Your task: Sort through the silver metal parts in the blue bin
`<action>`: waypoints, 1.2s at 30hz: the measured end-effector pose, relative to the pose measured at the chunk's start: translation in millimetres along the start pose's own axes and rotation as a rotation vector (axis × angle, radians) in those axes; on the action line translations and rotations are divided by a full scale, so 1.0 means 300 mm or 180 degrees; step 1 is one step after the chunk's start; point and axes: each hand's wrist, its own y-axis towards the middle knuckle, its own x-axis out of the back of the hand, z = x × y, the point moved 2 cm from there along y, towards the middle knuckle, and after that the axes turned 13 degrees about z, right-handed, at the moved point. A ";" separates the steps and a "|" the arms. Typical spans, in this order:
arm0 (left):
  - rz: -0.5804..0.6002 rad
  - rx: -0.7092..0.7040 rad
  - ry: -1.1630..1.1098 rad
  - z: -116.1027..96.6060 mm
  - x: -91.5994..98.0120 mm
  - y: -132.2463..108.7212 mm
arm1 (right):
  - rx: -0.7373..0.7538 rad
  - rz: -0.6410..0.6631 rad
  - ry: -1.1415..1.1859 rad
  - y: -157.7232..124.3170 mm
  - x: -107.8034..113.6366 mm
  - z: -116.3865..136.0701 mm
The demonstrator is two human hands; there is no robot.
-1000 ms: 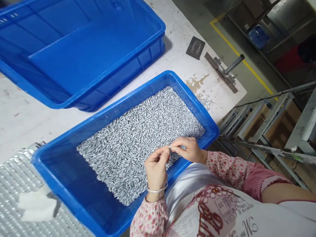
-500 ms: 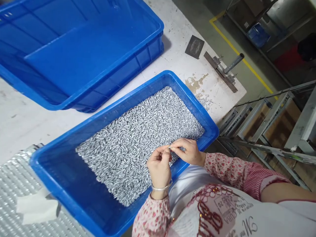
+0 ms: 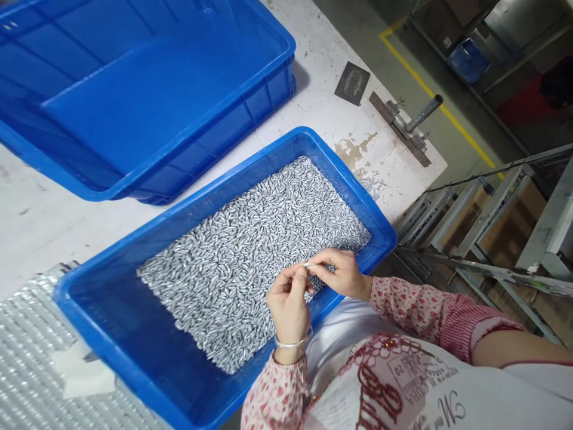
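Note:
Over the near edge of a blue plastic bin (image 3: pixel 111 322), my left hand (image 3: pixel 290 298) and my right hand (image 3: pixel 338 272) meet at their fingertips. Between them is a tiny silvery piece (image 3: pixel 308 264), pinched from both sides; it looks like the pieces below, though most of it is covered by fingers. The bin holds a broad layer of small, pointed silver metal pieces (image 3: pixel 237 263). A bracelet (image 3: pixel 293 342) circles my left wrist, and both forearms wear patterned sleeves.
A larger blue crate (image 3: pixel 215 143) stands behind the bin on the white table (image 3: pixel 322 30). Right of it lie a dark square plate (image 3: pixel 353 83) and a metal bracket with a tube (image 3: pixel 403 128). White paper (image 3: pixel 85 373) rests on stacked silvery strips (image 3: pixel 27 340). Metal racks (image 3: pixel 483 221) stand beyond.
Both hands stay in nearly the same place, fingertips shifting slightly around the small piece. The white paper at lower left appears moved a little to the right.

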 end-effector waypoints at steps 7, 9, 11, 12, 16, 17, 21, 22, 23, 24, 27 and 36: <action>0.0053 -0.0043 0.0193 -0.013 0.009 -0.001 | -0.0086 0.0161 -0.0012 -0.001 -0.006 -0.015; 0.0050 -0.0068 0.0346 -0.019 0.012 0.000 | -0.0029 0.0184 -0.0060 -0.002 -0.005 -0.017; 0.0030 -0.0082 0.0463 -0.024 0.016 0.001 | 0.0051 0.0179 -0.0101 -0.003 -0.005 -0.018; 0.0021 -0.0084 0.0507 -0.026 0.017 0.001 | 0.0091 0.0168 -0.0121 -0.004 -0.006 -0.017; -0.0030 -0.0084 0.0655 -0.023 0.021 0.007 | 0.0263 0.0116 -0.0219 -0.009 -0.010 -0.015; -0.0042 -0.0088 0.0682 -0.020 0.022 0.009 | 0.0327 0.0113 -0.0234 -0.010 -0.011 -0.014; -0.0060 -0.0069 0.0601 -0.005 0.022 0.013 | 0.0332 0.0097 -0.0225 -0.008 -0.009 -0.010; -0.0056 -0.0056 0.0541 0.000 0.022 0.014 | 0.0233 0.0093 -0.0191 -0.006 -0.007 -0.011; -0.0051 -0.0044 0.0469 0.003 0.022 0.013 | 0.0118 0.0098 -0.0128 -0.005 -0.006 -0.012; -0.0039 -0.0031 0.0395 0.006 0.021 0.012 | 0.0014 0.0108 -0.0039 -0.003 -0.005 -0.014; 0.0000 -0.0001 0.0193 0.008 0.015 0.010 | -0.0168 0.0103 0.0329 -0.001 -0.006 -0.021; 0.0071 -0.0060 0.0426 -0.006 0.016 0.007 | -0.0409 0.0201 0.0962 -0.006 -0.020 -0.045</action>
